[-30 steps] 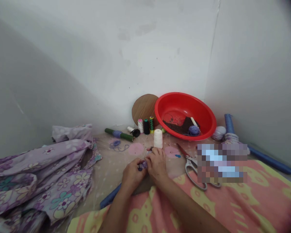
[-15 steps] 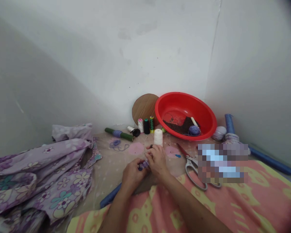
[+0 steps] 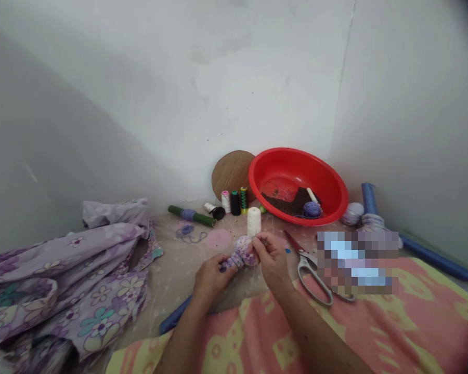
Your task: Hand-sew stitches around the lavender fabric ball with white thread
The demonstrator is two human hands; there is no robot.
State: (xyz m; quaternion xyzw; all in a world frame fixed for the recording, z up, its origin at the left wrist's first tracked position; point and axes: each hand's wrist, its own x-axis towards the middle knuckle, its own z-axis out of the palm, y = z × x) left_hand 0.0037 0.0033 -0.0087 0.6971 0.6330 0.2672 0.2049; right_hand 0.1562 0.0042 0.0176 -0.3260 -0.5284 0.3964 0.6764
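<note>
Low in the middle, my left hand (image 3: pixel 212 278) is closed around the narrow end of a floral cloth bundle (image 3: pixel 243 250). The bundle is lilac, with a rounded puffed head and ridged wraps behind it. My right hand (image 3: pixel 271 257) pinches with thumb and fingertips at the right edge of that head. Whatever lies between those fingertips is too small to make out. A blue tube (image 3: pixel 175 314) shows beside my left forearm; I cannot tell whether it joins the bundle. Just beyond the bundle stands a white thread cone (image 3: pixel 254 222).
A red basin (image 3: pixel 337 208) with dark material and a purple yarn ball leans at the back. Scissors (image 3: pixel 315 283) lie right of my hands. Several thread spools (image 3: pixel 235 203) and a green stick (image 3: pixel 175 211) are behind; floral fabric (image 3: pixel 101 259) is heaped left. A pink-yellow cloth (image 3: pixel 296 332) covers the front.
My right hand has moved back and to the right from over the bundle, and its fingers now pinch at the edge. The bundle's rounded floral head has come into view. My left hand keeps its hold.
</note>
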